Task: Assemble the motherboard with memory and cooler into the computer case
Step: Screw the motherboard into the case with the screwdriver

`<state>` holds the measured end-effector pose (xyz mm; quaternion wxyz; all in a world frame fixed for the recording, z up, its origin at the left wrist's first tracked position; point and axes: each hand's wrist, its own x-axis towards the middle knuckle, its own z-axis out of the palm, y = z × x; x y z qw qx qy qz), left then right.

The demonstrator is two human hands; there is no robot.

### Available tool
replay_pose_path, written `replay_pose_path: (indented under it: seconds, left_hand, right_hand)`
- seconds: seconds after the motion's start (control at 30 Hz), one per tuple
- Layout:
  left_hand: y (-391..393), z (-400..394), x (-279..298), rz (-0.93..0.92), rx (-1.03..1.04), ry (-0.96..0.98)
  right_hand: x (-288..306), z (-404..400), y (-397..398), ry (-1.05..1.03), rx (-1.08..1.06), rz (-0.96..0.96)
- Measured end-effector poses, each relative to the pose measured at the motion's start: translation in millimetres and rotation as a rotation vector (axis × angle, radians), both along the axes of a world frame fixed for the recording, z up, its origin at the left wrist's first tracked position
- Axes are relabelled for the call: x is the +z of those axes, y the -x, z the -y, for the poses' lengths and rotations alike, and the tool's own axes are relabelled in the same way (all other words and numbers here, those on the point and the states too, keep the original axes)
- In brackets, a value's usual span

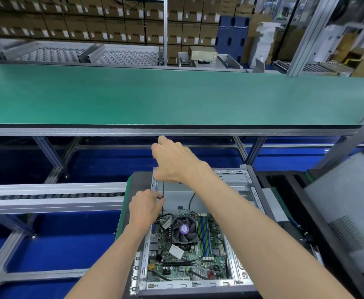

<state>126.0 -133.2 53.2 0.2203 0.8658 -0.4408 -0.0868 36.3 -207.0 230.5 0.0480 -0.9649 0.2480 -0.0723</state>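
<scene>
Head view: board point(187, 253) with fan point(184, 228) and memory point(205, 236) sits in the case point(243, 184), so I judge I'm at screw-down. My right hand point(174, 162) grips the top of a screwdriver point(163, 198); my left hand point(145, 207) pinches its shaft by the board's far-left corner. Next: keep the shaft upright and the tip seated.

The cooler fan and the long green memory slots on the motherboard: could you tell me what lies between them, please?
In the head view, only a narrow strip of the motherboard separates the cooler fan from the memory slots.
</scene>
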Motion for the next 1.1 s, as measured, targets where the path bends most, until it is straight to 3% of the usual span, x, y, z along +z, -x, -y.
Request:
replay_pose_path:
  seconds: [0.1, 0.27, 0.43, 0.6, 0.8, 0.97, 1.1]
  left_hand:
    - [0, -1, 0, 0.001, 0.0, -0.003]
    - [0, -1, 1, -0.008, -0.012, -0.004]
    - [0, -1, 0, -0.008, -0.002, -0.014]
    - [1, -2, 1, -0.017, 0.0, -0.009]
    - [1, -1, 0, -0.021, 0.006, -0.01]
    - [2, -1, 2, -0.021, 0.002, 0.015]
    - [2, -2, 2, -0.033, 0.012, 0.006]
  right_hand:
    - [0, 0, 0, -0.032, 0.016, 0.002]
    - [-3, 1, 0, 0.134, -0.08, -0.008]
    - [-1, -1, 0, -0.031, 0.015, -0.029]
    - [-8, -2, -1, 0.123, -0.088, 0.021]
    - [-1, 0, -1, -0.085, -0.002, -0.005]
    - [-9, 1, 1, 0.101, -0.096, 0.033]
    - [0, 2, 0, -0.103, 0.043, 0.018]
